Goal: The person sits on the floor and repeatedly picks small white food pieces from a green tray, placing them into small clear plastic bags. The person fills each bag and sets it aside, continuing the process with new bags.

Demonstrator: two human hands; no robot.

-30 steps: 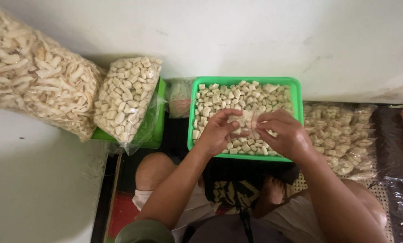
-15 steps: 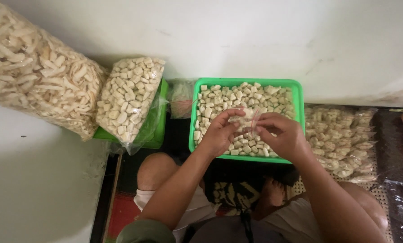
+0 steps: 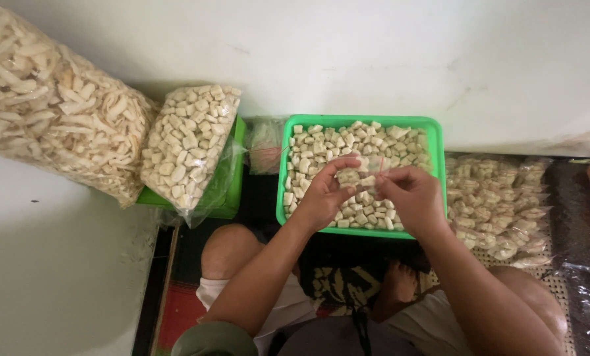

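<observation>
White wall behind, floor mat below. Green tray (image 3: 359, 121) of pale snack cubes is sitting straight ahead of the seated person. Left hand (image 3: 322, 196) and right hand (image 3: 410, 198) are pinching a small clear packet (image 3: 362, 179) between them above the tray (long axis running hand to hand, equally near both). Packet contents are hard to make out; filled bags (image 3: 191, 142) are lying to the left.
</observation>
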